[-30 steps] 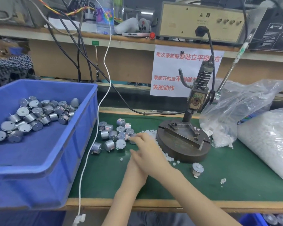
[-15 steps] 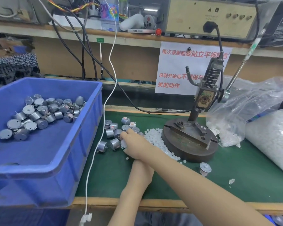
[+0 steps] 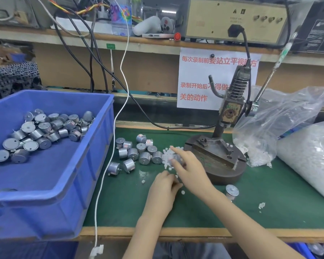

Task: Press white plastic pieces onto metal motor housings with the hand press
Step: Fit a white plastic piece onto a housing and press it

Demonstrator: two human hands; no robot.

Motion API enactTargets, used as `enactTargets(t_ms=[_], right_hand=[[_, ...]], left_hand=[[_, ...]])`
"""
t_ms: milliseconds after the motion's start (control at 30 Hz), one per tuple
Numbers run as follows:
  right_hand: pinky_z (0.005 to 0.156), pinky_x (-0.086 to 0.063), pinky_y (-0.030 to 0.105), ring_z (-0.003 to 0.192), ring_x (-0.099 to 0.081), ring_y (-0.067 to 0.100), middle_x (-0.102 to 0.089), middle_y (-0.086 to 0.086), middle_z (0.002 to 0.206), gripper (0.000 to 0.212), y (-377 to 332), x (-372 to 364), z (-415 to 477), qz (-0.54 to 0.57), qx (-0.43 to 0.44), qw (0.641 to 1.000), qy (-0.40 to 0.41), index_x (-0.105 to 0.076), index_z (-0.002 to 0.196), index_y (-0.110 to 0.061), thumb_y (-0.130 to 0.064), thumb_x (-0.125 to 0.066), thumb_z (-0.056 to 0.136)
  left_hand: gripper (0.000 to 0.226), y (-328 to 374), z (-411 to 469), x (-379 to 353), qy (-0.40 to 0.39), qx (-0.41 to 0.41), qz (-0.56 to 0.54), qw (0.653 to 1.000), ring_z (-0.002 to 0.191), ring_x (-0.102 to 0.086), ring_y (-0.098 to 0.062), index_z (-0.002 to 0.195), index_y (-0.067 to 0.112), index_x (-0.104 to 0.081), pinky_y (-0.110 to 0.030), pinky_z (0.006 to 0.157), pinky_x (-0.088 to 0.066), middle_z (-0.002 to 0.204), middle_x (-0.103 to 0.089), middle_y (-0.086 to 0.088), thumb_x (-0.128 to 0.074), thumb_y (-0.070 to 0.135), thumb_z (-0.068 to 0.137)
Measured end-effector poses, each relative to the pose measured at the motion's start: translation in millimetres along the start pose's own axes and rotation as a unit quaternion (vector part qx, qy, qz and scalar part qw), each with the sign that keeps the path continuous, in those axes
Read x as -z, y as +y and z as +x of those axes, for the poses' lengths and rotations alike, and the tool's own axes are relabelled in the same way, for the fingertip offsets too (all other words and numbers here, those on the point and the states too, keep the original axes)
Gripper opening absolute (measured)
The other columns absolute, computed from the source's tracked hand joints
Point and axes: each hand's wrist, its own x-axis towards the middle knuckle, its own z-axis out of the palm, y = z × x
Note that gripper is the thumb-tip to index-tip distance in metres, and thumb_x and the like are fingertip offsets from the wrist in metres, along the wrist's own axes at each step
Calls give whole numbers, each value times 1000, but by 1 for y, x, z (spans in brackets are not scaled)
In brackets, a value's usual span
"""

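Several metal motor housings (image 3: 133, 153) lie on the green mat (image 3: 120, 202) left of a small pile of white plastic pieces (image 3: 166, 158). My right hand (image 3: 190, 168) is over that pile, index finger stretched out; a blurred grey motor housing seems to sit between its finger and thumb. My left hand (image 3: 162, 189) rests on the mat just below, fingers curled down among loose white pieces, their tips tucked under my right wrist. Nothing sits on the fixture of the hand press (image 3: 215, 161), which stands to the right. One motor housing (image 3: 231, 191) lies alone in front of the press.
A blue bin (image 3: 108, 131) with several more motor housings fills the left. Two clear bags of white pieces (image 3: 307, 161) crowd the right side. The press lever (image 3: 266, 85) slants up to the right. A white cable (image 3: 108, 165) hangs over the mat's left edge.
My right hand has drawn back from the motor cluster to the white pile. My left hand, earlier hidden under the right forearm, now shows in front of it.
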Motion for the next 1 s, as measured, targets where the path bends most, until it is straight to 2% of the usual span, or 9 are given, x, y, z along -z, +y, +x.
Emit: enactTargets(t_ms=[67,133,200,300,400,500,733,900,1000], right_hand=[[81,-35,19,81,-48,1,-48,-5,91,35,14,13,-15,32,-42,999,12,-48,129,-33,-23,-47,96],[85,-39,20,78,-50,-2,-49,-5,93,34,25,22,-28,35,-61,997,-1,-47,130,-33,-22,-42,98],[84,-39,16,76,-49,-2,-48,-7,91,36,34,23,-39,19,-60,998,-20,-45,133,-29,-20,-39,99],[83,-32,7,79,-46,-5,-44,-13,90,38,40,17,-49,-5,-36,998,-43,-43,136,-24,-14,-39,99],[85,-29,4,84,-45,-10,-42,-16,93,40,40,14,-50,-9,-22,998,-64,-38,137,-27,-14,-38,99],[84,-26,-1,93,-41,-16,-40,-17,98,42,41,13,-50,-9,-21,996,-81,-33,140,-28,-15,-37,100],[81,-24,-4,95,-37,-21,-38,-19,97,44,44,10,-51,-38,11,995,-94,-26,139,-34,-16,-37,100],[81,-25,-4,94,-34,-24,-35,-13,100,46,46,8,-50,-77,36,992,-98,-24,143,-29,-19,-36,100],[82,-28,2,90,-40,-13,-36,-9,103,46,43,8,-51,-94,49,990,-94,-22,144,-30,-21,-35,100]], left_hand=[[15,2,1,1,6,-13,17,1000,91,-47,-17,82,10,-60,-20,74,-32,84,-45,5,-59,23,89],[15,3,1,-1,14,-15,13,1000,85,-42,-12,80,9,-61,-17,71,-28,77,-37,10,-60,22,88],[13,1,2,-2,21,-15,5,1000,83,-41,-9,82,9,-62,-15,71,-27,75,-34,16,-60,19,88],[10,1,1,-1,35,-5,-43,998,79,-46,-6,82,9,-64,-13,69,-30,76,-40,15,-59,14,89],[8,3,-2,6,48,15,-111,992,71,-50,8,83,9,-66,-6,67,-35,77,-47,10,-60,9,88],[14,1,-4,11,53,25,-149,987,72,-49,10,83,18,-66,-5,67,-35,82,-51,8,-59,7,88],[21,1,-3,10,62,31,-150,986,72,-48,12,81,24,-63,-4,67,-35,84,-52,8,-57,5,88],[14,0,-2,10,65,30,-136,988,69,-49,8,86,17,-67,-4,66,-35,84,-52,9,-57,7,89],[13,0,-2,9,70,31,-135,988,67,-48,6,88,14,-68,-4,66,-35,83,-51,9,-57,7,89]])
